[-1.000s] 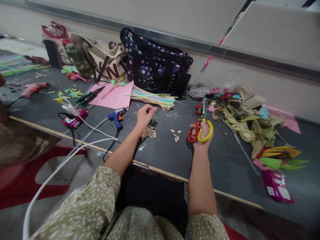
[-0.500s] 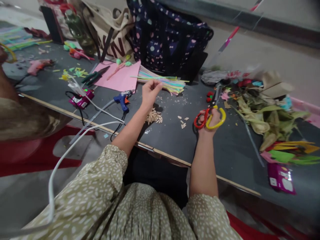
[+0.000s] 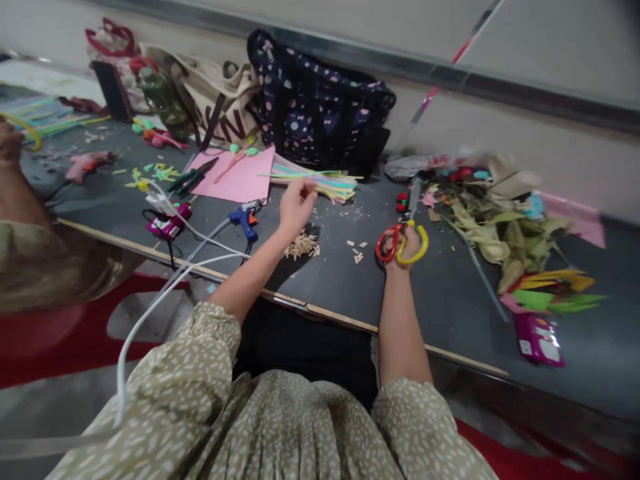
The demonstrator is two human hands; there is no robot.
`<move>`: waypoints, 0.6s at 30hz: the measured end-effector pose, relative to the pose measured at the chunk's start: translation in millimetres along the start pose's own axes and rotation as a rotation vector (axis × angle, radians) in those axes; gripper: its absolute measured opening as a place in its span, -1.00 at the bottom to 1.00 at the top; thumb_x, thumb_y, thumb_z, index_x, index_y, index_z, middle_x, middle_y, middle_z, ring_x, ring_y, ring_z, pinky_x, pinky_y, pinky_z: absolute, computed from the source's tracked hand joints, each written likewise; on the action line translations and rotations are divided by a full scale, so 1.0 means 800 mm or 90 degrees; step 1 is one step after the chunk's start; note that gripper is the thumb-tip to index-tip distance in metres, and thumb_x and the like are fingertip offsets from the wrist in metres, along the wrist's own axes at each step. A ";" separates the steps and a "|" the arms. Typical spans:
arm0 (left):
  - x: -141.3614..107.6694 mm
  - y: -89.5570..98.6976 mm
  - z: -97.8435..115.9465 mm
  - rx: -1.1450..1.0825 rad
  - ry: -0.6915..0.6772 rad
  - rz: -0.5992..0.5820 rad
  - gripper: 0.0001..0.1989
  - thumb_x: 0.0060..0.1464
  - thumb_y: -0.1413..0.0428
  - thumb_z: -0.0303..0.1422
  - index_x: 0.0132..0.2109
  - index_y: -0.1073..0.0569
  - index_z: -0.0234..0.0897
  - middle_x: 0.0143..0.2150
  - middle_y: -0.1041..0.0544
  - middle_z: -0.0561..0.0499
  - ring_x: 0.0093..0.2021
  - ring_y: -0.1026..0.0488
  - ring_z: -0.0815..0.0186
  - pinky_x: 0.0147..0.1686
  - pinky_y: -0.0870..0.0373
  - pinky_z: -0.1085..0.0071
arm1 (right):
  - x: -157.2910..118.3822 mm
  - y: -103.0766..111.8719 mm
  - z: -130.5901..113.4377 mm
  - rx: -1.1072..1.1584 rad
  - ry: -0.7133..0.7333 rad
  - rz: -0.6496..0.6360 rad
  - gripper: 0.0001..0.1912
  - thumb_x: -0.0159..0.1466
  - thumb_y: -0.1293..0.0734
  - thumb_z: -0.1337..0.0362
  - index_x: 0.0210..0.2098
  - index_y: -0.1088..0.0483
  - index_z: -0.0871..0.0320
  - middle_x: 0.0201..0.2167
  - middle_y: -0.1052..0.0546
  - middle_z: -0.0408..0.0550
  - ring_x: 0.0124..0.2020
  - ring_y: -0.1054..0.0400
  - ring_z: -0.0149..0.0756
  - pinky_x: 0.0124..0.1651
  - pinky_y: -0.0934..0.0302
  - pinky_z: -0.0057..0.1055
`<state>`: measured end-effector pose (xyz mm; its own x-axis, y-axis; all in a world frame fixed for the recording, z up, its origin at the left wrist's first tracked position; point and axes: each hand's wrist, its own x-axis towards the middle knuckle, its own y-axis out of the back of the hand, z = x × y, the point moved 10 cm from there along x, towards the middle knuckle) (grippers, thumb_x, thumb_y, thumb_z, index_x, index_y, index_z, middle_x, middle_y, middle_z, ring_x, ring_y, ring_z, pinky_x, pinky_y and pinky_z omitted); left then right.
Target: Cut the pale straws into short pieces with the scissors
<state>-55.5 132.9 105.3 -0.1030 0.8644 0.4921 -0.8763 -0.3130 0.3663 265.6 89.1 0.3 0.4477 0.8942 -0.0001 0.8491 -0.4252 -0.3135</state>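
Observation:
My left hand [image 3: 297, 205] is raised over the table at the near edge of a bundle of thin pastel strips [image 3: 325, 181]. Its thumb and fingertips are pinched together; anything between them is too small to make out. Below its wrist lies a heap of small beige pieces [image 3: 303, 245]. My right hand [image 3: 409, 245] rests on the table, holding scissors [image 3: 388, 245] with one red and one yellow handle loop, blades pointing away from me. A few loose beige pieces [image 3: 357, 252] lie between the hands.
A blue glue gun [image 3: 244, 220], pink sheet [image 3: 235, 179] and dark-handled pliers [image 3: 193, 179] are to the left. White cables [image 3: 150, 310] cross the table edge. Bags [image 3: 320, 107] stand behind. Dried leaves [image 3: 515, 240] and a purple packet [image 3: 539, 340] lie right. Another person's hand [image 3: 10, 141] is far left.
The camera view has tilted up, so the table's things sit lower and somewhat further left on the right side. Both hands keep nearly the same pose and place over the table.

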 end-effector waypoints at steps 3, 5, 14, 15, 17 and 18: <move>-0.035 -0.038 0.038 0.136 -0.133 -0.119 -0.81 0.13 -0.04 -0.34 -0.10 -0.41 -0.24 -0.05 -0.46 -0.10 0.02 -0.34 0.17 0.05 -0.25 0.18 | -0.001 -0.002 0.004 -0.019 0.000 -0.010 -0.61 0.08 -0.23 -0.05 -0.29 -0.34 0.12 -0.58 -0.44 -0.21 -0.77 -0.07 -0.56 -0.72 0.06 -0.54; -0.054 -0.058 0.056 0.178 -0.218 -0.181 -0.82 0.15 -0.01 -0.33 -0.13 -0.43 -0.23 0.04 -0.43 -0.11 0.13 -0.28 0.15 0.17 -0.12 0.11 | -0.002 -0.002 0.003 -0.027 0.008 -0.006 -0.61 0.08 -0.23 -0.04 -0.26 -0.34 0.12 -0.57 -0.45 -0.22 -0.76 -0.07 -0.56 -0.71 0.05 -0.54; -0.043 -0.090 0.038 0.231 -0.230 -0.311 -0.54 0.07 -0.04 -0.41 0.15 -0.28 -0.25 0.19 -0.33 -0.19 0.25 -0.19 0.10 0.25 -0.01 0.02 | -0.012 -0.015 0.002 -0.070 0.009 -0.036 -0.61 0.13 -0.23 -0.06 -0.50 -0.39 0.15 -0.81 -0.25 -0.26 -0.79 -0.04 -0.53 -0.69 0.03 -0.53; -0.040 -0.089 0.036 0.229 -0.226 -0.316 -0.46 0.06 -0.05 -0.41 0.22 -0.20 -0.24 0.24 -0.27 -0.19 0.26 -0.17 0.10 0.24 -0.04 0.04 | -0.013 -0.016 0.003 -0.076 0.009 -0.039 -0.59 0.14 -0.23 -0.07 -0.52 -0.39 0.15 -0.82 -0.22 -0.26 -0.79 -0.04 -0.52 -0.69 0.03 -0.53; -0.036 -0.084 0.031 0.219 -0.213 -0.309 -0.44 0.09 -0.03 -0.39 0.25 -0.16 -0.22 0.25 -0.26 -0.17 0.26 -0.18 0.12 0.23 -0.08 0.08 | -0.013 -0.016 0.004 -0.086 0.010 -0.039 -0.58 0.14 -0.23 -0.08 -0.53 -0.40 0.15 -0.83 -0.22 -0.26 -0.78 -0.04 -0.51 -0.69 0.02 -0.53; -0.035 -0.082 0.029 0.214 -0.208 -0.303 -0.47 0.10 -0.02 -0.38 0.23 -0.18 -0.22 0.24 -0.27 -0.17 0.25 -0.19 0.13 0.22 -0.09 0.10 | -0.013 -0.016 0.004 -0.090 0.012 -0.038 -0.57 0.14 -0.23 -0.09 -0.53 -0.41 0.15 -0.83 -0.22 -0.25 -0.78 -0.04 -0.51 -0.69 0.02 -0.52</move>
<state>15.8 120.2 85.6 0.4526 0.7915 0.4106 -0.5907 -0.0788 0.8031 249.3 85.7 1.4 0.3992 0.9163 0.0323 0.9048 -0.3880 -0.1754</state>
